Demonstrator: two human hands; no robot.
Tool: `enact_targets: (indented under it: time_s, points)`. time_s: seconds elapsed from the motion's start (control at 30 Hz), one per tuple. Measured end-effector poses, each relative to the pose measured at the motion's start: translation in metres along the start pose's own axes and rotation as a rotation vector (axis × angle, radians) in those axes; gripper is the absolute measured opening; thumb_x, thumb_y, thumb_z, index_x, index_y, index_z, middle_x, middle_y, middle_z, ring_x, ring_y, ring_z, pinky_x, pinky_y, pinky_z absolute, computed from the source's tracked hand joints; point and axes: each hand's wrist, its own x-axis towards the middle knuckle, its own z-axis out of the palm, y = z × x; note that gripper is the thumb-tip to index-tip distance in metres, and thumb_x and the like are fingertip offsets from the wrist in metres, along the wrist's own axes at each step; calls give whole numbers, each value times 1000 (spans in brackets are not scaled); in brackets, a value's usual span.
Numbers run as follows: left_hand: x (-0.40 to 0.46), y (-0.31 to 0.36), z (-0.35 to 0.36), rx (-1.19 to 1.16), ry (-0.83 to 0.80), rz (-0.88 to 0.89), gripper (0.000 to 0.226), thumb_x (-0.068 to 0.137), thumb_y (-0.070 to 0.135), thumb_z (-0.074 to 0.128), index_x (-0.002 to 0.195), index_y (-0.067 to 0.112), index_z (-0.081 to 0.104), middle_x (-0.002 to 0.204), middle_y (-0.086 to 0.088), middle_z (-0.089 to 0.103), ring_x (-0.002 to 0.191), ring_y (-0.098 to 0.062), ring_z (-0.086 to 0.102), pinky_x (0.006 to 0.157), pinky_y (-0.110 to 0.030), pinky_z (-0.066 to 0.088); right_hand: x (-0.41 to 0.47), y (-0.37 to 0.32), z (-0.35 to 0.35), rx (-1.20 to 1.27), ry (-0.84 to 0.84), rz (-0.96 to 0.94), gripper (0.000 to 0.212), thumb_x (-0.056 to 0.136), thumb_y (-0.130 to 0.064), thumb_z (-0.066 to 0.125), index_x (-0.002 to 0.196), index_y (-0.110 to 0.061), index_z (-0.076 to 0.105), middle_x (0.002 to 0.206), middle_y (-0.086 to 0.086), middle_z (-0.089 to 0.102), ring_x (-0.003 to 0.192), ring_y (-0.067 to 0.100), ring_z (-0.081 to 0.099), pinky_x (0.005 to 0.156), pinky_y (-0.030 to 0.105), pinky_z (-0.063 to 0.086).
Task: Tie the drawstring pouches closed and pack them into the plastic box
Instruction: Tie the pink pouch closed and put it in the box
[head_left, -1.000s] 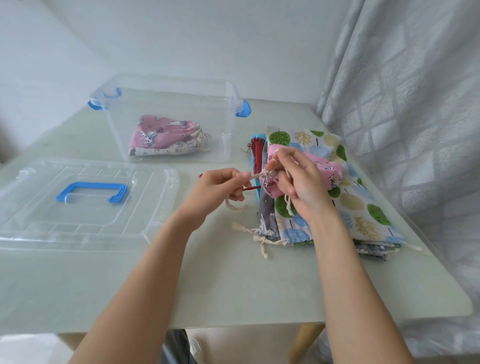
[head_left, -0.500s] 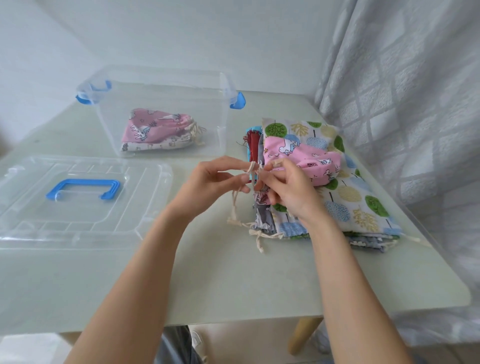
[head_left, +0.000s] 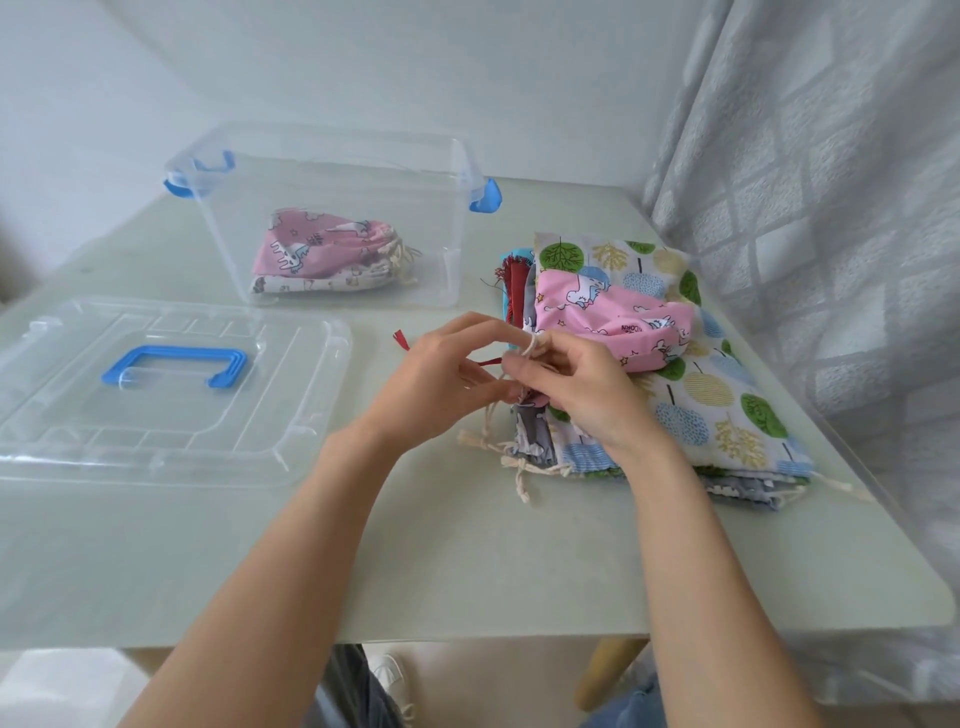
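Above the counter (head_left: 467, 561), the left hand (head_left: 441, 384) and right hand (head_left: 576, 395) meet, both pinching the cream drawstring (head_left: 527, 347) of the pink pouch (head_left: 613, 317), which lies atop the pouch stack (head_left: 701, 395). Another pink pouch (head_left: 322, 249) sits inside the plastic box (head_left: 332, 161).

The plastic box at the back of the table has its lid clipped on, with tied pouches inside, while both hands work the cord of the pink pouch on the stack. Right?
Not quite. The head view shows the plastic box open; its lid lies flat on the table in front of it. The rest holds: tied pouches inside, left hand and right hand on the pink pouch's cord.
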Motion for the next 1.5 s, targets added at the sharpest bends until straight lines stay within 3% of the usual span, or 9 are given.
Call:
enact_targets:
  time_s: [0.13, 0.23, 0.3, 0.47, 0.7, 0.87, 1.1, 1.27, 1.5]
  points:
    - [1, 3, -2, 12, 200, 16, 17, 78, 15, 75, 93, 18, 67, 95, 0, 65, 75, -4, 69, 71, -16, 53, 3, 3, 1, -49, 120, -2, 20, 87, -22, 66, 87, -2, 64, 69, -2, 66, 70, 12, 62, 74, 42, 54]
    - [2, 2, -6, -20, 342, -87, 12, 77, 17, 75, 83, 16, 65, 84, 2, 68, 72, -3, 67, 64, -14, 50, 2, -1, 2, 32, 108, 8, 18, 90, -19, 61, 85, -3, 64, 65, -2, 61, 56, 1, 56, 55, 21, 48]
    - [2, 0, -4, 31, 289, -91, 14, 75, 21, 77, 84, 19, 66, 83, 5, 67, 72, -4, 65, 62, -12, 48, 0, -5, 3, 49, 83, 1, 17, 93, -17, 56, 88, -3, 64, 67, 0, 58, 46, -4, 50, 46, 8, 37]
    - [1, -5, 1, 126, 259, -11, 6, 78, 22, 74, 79, 24, 69, 74, 12, 64, 67, -6, 58, 60, -9, 42, -2, -6, 4, 46, 63, 2, 19, 94, -17, 54, 77, -14, 62, 60, -7, 56, 43, -2, 46, 43, 8, 33]
    - [5, 6, 10, -506, 245, -275, 7, 77, 20, 70, 81, 19, 64, 82, 8, 65, 75, -10, 60, 75, -21, 48, 1, -6, 1, 253, 107, 25, 20, 93, -16, 56, 75, -13, 63, 61, -1, 59, 47, 6, 38, 41, 17, 30]
    - [7, 1, 10, -472, 156, -262, 31, 73, 2, 74, 98, 17, 62, 76, 2, 66, 69, -9, 63, 71, -19, 52, 1, -3, -2, 266, 132, -1, 18, 92, -16, 57, 81, -4, 63, 58, 6, 54, 43, 9, 40, 44, 18, 37]
    - [16, -4, 9, -392, 72, -204, 22, 75, 0, 71, 91, 15, 67, 71, 7, 70, 70, -5, 66, 71, -16, 51, 4, -10, -15, 14, 50, -71, 10, 90, -16, 60, 83, -11, 65, 69, 6, 61, 49, 0, 50, 46, 13, 43]
    - [21, -4, 17, -342, 91, -215, 9, 73, 13, 74, 76, 17, 67, 70, 2, 66, 62, -3, 57, 63, -16, 48, 19, -25, -40, -266, -149, -143, 12, 85, -20, 66, 88, -9, 68, 73, 12, 70, 61, 15, 67, 47, 17, 48]
    - [26, -7, 14, -416, 136, -264, 8, 82, 13, 66, 75, 16, 64, 70, 2, 64, 65, -6, 55, 59, -17, 46, 30, -13, -39, 148, -124, -78, 26, 80, -19, 65, 90, 4, 62, 64, -2, 63, 38, 2, 37, 35, 12, 27]
